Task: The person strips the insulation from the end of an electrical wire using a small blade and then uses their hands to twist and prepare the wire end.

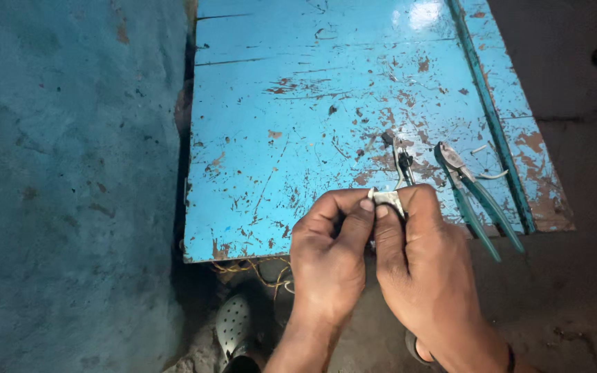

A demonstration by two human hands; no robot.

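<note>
A blue wall (70, 186) stands to the left of the worn blue tabletop (298, 124). Near the tabletop's front edge, the left hand (329, 259) and the right hand (426, 266) meet, the fingers of both pinched on a small white piece (387, 199) held between them. Just behind it lies a small metal tool (401, 162). Toward the front right corner lie pliers (475, 197) with green handles, beside bits of white wire (493, 175).

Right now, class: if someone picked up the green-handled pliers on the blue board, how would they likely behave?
The pliers look like metal, so probably stiff and heavy for their size. Lying flat on the blue board, they seem unlikely to roll. The spread handles may swing at the pivot.
</note>
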